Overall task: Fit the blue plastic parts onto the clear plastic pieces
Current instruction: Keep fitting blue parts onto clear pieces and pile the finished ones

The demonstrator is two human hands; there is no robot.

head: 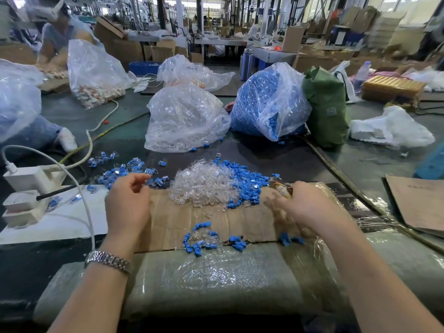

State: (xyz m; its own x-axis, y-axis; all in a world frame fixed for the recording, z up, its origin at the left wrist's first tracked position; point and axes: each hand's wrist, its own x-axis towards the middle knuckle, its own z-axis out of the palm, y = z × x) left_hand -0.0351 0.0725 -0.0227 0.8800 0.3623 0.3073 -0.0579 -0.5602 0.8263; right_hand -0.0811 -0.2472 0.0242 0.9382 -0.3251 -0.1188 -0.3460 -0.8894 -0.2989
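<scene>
While left hand [127,200] hangs loosely curled, empty, blurred right hand [298,203] (grip unclear) could scatter heaped clear plastic pieces [204,186].

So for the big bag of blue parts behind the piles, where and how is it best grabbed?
Probably at the loose, crumpled film at the top of the bag of blue parts, coming from above. The body bulges with parts, so only the slack plastic offers a grip; the green bag leans against its right side.
</scene>
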